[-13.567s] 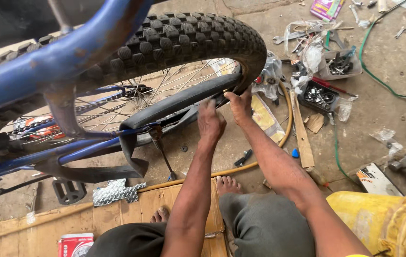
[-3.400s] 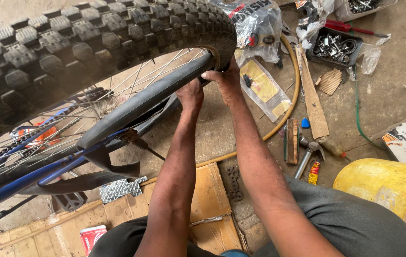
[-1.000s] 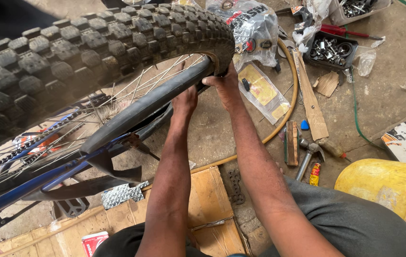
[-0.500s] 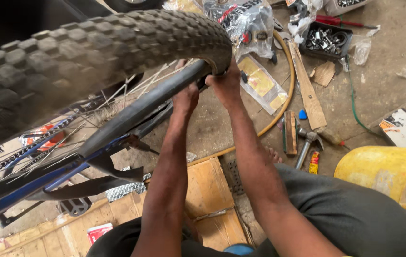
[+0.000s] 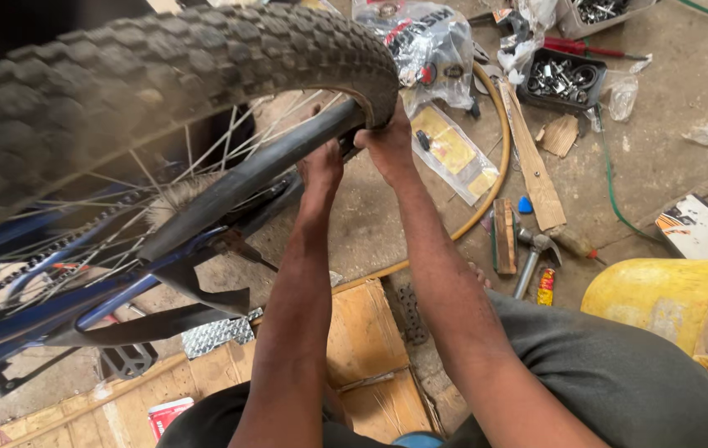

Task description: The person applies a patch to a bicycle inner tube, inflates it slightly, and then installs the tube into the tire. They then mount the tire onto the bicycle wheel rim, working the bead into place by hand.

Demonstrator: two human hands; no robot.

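At the far left a blue bicycle frame (image 5: 55, 307) is lying low across the picture, with a chain (image 5: 47, 261) running along it and a pedal (image 5: 126, 361) hanging just under it above the concrete floor (image 5: 669, 158). Above the frame, a knobby black tyre (image 5: 171, 75) is arching over thin spokes (image 5: 205, 166), filling the upper left of the view. A black inner tube (image 5: 246, 178) is slanting up from the lower left toward the tyre's edge, its loose end drooping near the frame. The left hand (image 5: 321, 166) is gripping the tube, fingers curled round it just below the tyre. Just to its right, the right hand (image 5: 387, 137) is closing on the tyre's edge where the tube is meeting it, thumb and fingers pressing there. Below the arms, flattened cardboard (image 5: 366, 332) is lying on the floor in front of the person's knees. Further right, a clear plastic bag (image 5: 429, 46) is sitting beside the tyre, a yellow hose (image 5: 499, 158) is curving past a wooden strip (image 5: 528, 166), and a hammer (image 5: 532, 253) is lying near a small wood block (image 5: 503, 236). A black tray of metal parts (image 5: 561, 79) is sitting near the top, and a yellow drum (image 5: 669, 303) is standing at the lower right.
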